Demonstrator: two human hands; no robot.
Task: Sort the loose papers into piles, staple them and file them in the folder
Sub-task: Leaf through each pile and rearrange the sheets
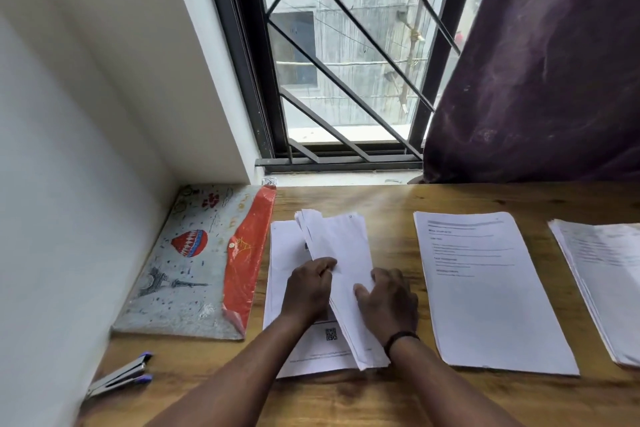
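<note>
Both our hands — left (pixel 308 288), right (pixel 388 302) — clamp the fanned white paper sheaf (pixel 341 260); a loosened grip could scatter it over the wooden counter (pixel 381 395).

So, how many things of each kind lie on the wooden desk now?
White paper piles: 3, left, middle, right
Grey illustrated folder with red flap: 1
Silver stapler with purple tips: 1
Total: 5

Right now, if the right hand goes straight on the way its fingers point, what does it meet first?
Probably only the bundle of sheets that the right hand already holds; past it lies bare table, though depth is unclear.
</note>
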